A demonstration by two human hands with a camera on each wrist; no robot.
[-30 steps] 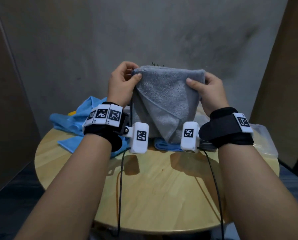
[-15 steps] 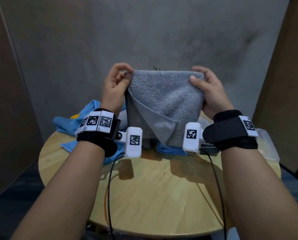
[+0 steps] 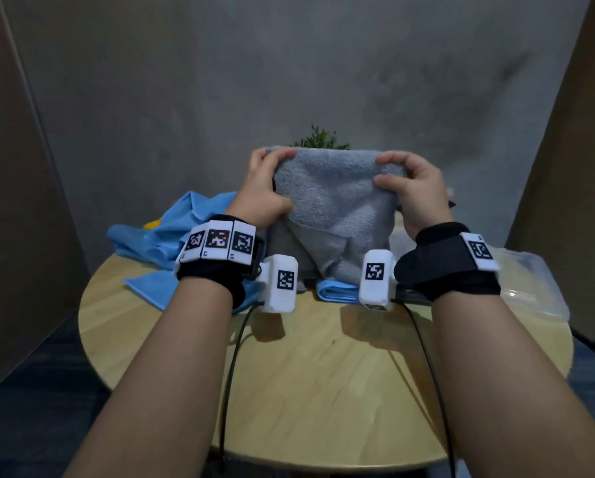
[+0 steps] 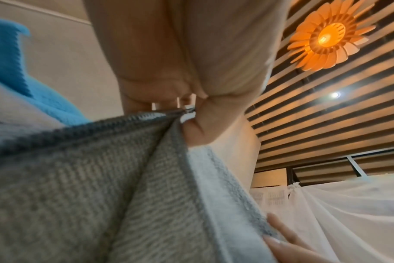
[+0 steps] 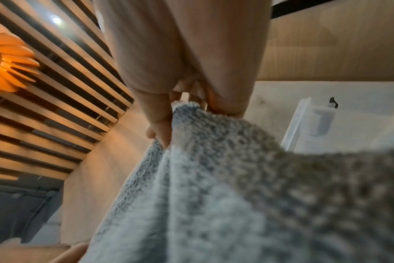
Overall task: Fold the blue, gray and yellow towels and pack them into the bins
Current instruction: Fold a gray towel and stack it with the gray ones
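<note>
Left hand [image 3: 262, 193] first: curls its fingers over the top left corner of the gray towel [image 3: 337, 215], with the thumb pressed on the near face. Right hand [image 3: 414, 193] next: does the same at the top right corner, fingers hooked over the edge and thumb in front. Matches in both wrist views, where cloth sits caught between thumb and fingers.

Hangs doubled in the air over the far side of the round table [image 3: 323, 374]. Trails down toward a folded blue cloth [image 3: 334, 291]; whether touching it, cannot tell.

Sits lower than half a second ago, and so uncovers a small green plant [image 3: 320, 141] behind the top edge. Shows fingers now wrapped over that edge rather than nipping the corners from the side, with the upper part rounding over.

Reads, as a judgement, like the start of laying the towel down for its next fold. Leaves most of the task open:
- blue towel [image 3: 185, 232] crumpled on the table's left
- a sliver of yellow towel [image 3: 152, 223] peeking from under it
- clear bin [image 3: 530, 281] at the right edge, contents unclear
</note>
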